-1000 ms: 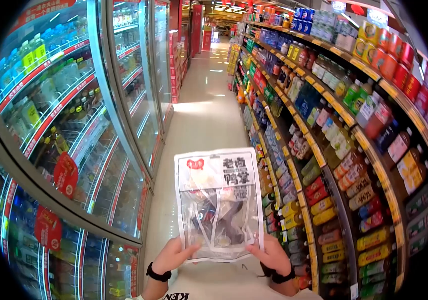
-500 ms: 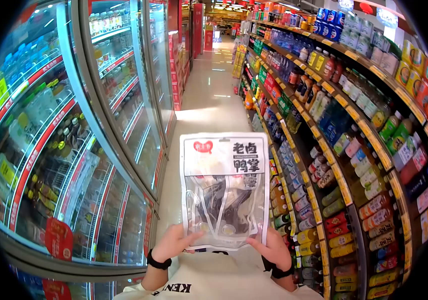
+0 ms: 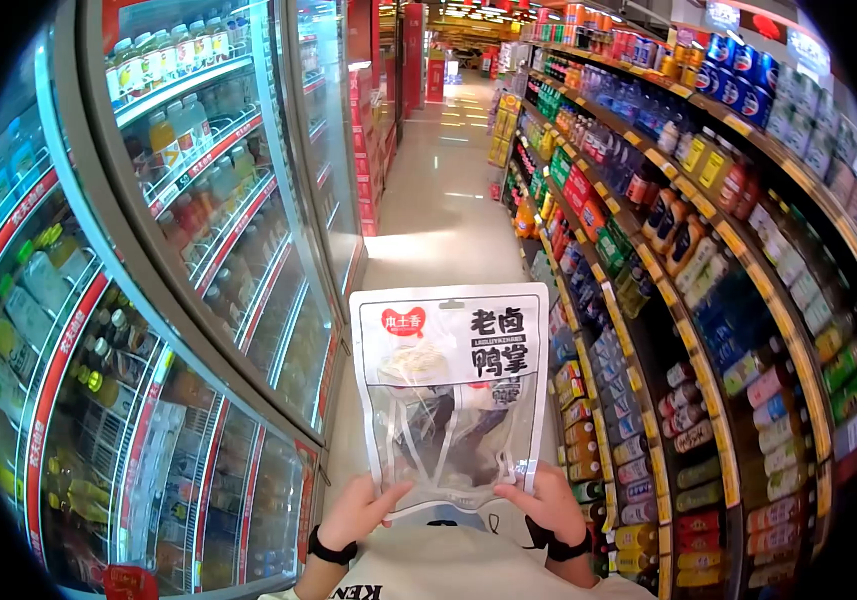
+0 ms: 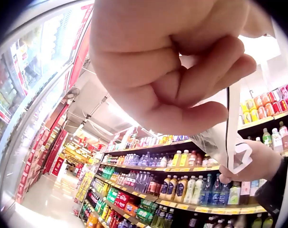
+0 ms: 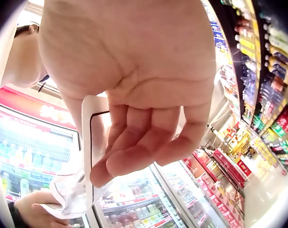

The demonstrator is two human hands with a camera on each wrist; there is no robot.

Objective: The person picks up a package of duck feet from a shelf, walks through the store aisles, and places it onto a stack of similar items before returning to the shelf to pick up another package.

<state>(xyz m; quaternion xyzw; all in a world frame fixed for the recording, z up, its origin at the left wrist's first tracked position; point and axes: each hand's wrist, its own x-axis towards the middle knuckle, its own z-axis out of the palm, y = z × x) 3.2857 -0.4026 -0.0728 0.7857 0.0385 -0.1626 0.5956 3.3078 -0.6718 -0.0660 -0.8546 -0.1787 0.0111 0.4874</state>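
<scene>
A flat, see-through bag of braised duck feet (image 3: 438,350) with a white printed top, a red heart logo and black characters is held upright in front of the body in the head view. My left hand (image 3: 353,515) pinches its lower left edge, thumb on the front face. On the lower right edge, my right hand (image 3: 551,508) has the same hold. In the left wrist view the fingers of the left hand (image 4: 167,71) curl behind the bag's edge. The right wrist view shows the right hand's fingers (image 5: 139,142) bent against the bag's back.
Glass-doored drink coolers (image 3: 198,230) line the left side. Shelves of bottles and cans (image 3: 688,250) run along the right, close to my right arm. Between them a pale tiled aisle floor (image 3: 438,200) leads ahead, with red boxes (image 3: 366,150) stacked on its left.
The coolers and shelves have slid back past me as I move forward along the aisle. The bag rose a little in view, then sank slightly; both hands keep their hold.
</scene>
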